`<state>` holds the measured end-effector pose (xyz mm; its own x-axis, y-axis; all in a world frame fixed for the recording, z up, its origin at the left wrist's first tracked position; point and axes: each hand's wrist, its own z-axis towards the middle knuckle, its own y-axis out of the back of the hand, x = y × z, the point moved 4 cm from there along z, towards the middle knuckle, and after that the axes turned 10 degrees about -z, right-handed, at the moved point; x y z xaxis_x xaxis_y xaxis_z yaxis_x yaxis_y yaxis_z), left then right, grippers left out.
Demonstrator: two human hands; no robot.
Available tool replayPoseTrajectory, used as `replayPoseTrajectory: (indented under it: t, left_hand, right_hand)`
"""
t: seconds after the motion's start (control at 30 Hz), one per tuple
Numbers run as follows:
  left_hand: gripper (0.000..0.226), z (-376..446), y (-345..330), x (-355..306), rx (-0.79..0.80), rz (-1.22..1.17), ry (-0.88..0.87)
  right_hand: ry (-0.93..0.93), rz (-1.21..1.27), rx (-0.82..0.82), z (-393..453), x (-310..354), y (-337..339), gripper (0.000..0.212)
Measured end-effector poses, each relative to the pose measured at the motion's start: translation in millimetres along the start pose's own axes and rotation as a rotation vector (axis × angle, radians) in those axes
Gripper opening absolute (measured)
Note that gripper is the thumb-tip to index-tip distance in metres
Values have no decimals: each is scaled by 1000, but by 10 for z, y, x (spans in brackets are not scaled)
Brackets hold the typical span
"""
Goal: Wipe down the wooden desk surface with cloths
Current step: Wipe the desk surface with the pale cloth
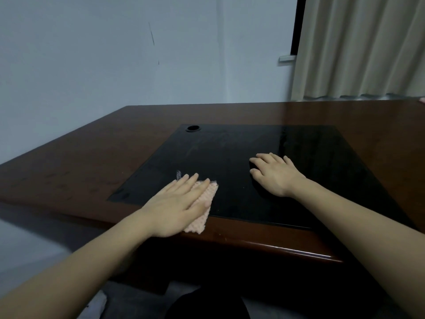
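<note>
A dark wooden bench (230,113) with a black inset panel (230,157) stood before a pale wall and a curtain (363,47) at upper right. Left of centre, the left hand (174,203) pressed flat, fingers straight, on a pink cloth (202,217) at the panel's near edge. The right hand (273,173) rested on the panel, fingers relaxed, holding nothing visible.

No text, label, brand, number or sign can be read anywhere in this view.
</note>
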<state>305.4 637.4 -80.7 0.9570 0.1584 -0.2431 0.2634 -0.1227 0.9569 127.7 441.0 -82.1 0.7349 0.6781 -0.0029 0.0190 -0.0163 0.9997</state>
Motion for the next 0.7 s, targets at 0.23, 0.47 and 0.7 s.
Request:
replayPoseTrajectory:
  t: [0.23, 0.47, 0.7]
  left_hand:
    - [65, 558, 167, 391, -46, 2, 131]
    - [69, 1353, 295, 493, -115, -22, 260]
    - [78, 950, 138, 279, -50, 24, 51]
  right_hand:
    - [-2, 4, -3, 14, -5, -2, 56]
    - [0, 12, 2, -8, 8, 5, 55]
    - [6, 16, 8, -5, 26, 14, 55]
